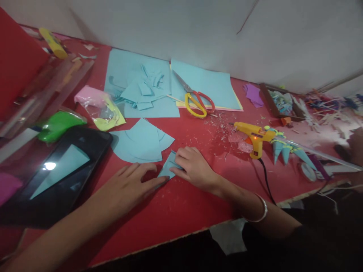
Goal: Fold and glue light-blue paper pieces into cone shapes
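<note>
A small folded piece of light blue paper point(167, 166) lies on the red table between my hands. My right hand point(194, 168) has its fingers curled on the right part of the paper and covers some of it. My left hand point(136, 179) reaches in from the left, fingers apart, with its thumb touching the paper's lower left corner. Just behind sit overlapping blue paper cut-outs point(138, 143) with curved edges and drawn lines. Another blue paper piece point(64, 170), pointed at one end, rests on a dark tablet-like slab point(93, 151) to the left.
Scissors point(195, 100) with red and yellow handles lie on blue sheets point(207, 79) at the back. A yellow glue gun point(255, 138), its light glowing, stands right with a black cord. Blue paper cones point(286, 151) lie beyond it. Paper scraps point(146, 88) and plastic packets point(99, 105) are at back left.
</note>
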Demonstrator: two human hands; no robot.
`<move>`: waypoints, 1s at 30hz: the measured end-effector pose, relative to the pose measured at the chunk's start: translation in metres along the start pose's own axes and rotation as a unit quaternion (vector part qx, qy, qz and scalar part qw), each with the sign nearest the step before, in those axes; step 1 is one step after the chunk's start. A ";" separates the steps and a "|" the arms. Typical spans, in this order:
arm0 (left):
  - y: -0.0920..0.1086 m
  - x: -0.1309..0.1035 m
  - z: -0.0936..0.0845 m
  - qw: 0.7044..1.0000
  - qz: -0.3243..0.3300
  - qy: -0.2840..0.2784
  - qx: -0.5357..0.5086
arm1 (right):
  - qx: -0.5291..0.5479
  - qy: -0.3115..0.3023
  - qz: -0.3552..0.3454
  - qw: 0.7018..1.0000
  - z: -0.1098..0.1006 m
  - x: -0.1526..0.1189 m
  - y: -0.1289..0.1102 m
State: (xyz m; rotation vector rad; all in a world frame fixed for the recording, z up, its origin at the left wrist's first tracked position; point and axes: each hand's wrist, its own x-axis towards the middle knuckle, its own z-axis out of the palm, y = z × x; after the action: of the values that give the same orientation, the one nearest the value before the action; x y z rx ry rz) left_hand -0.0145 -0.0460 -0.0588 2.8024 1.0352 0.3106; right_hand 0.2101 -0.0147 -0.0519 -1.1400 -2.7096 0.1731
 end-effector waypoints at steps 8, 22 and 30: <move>-0.002 -0.001 -0.005 0.999 0.021 0.008 0.047 | 0.007 0.056 0.004 0.998 0.000 -0.008 -0.006; -0.003 -0.003 -0.004 1.000 -0.004 0.008 -0.012 | 0.016 -0.020 -0.117 0.993 -0.012 -0.034 -0.021; -0.001 -0.003 -0.006 1.000 -0.001 0.009 -0.008 | 0.017 -0.002 -0.054 0.998 -0.016 -0.045 -0.009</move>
State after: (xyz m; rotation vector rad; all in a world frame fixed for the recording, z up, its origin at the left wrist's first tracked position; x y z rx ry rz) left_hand -0.0188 -0.0464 -0.0539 2.7887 1.0351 0.3417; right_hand 0.2382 -0.0530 -0.0407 -0.9812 -2.7530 0.2040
